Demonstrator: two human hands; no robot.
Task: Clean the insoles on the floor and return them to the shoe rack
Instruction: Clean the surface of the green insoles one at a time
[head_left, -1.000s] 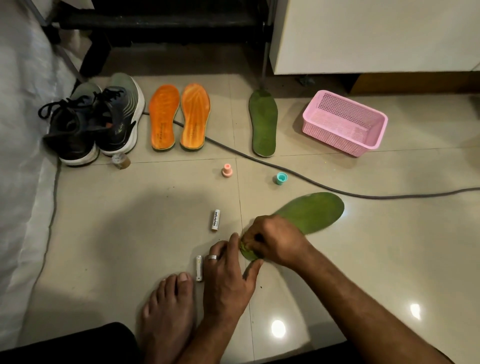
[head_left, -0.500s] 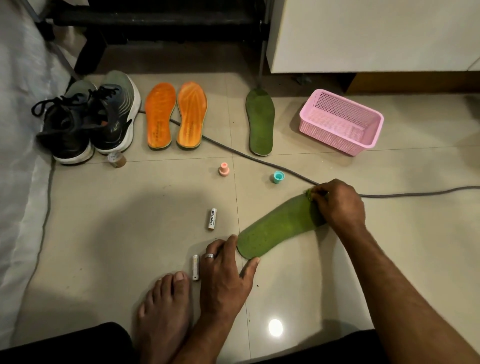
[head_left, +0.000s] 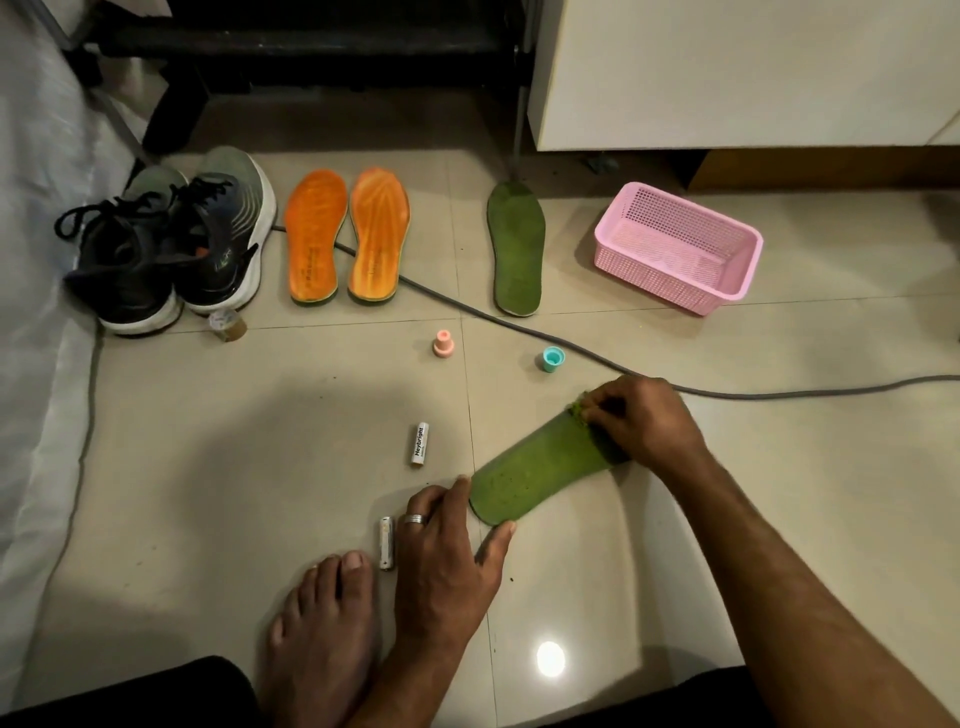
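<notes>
Right hand still at green insole toe; left hand unmoved.

I can read one word well. The white battery on the floor has "Heybright" on it in black letters, running along its side. There is smaller print under that word, too tiny for me to read. The left orange insole has small dark writing near its heel, but it is too blurry to make out.
</notes>
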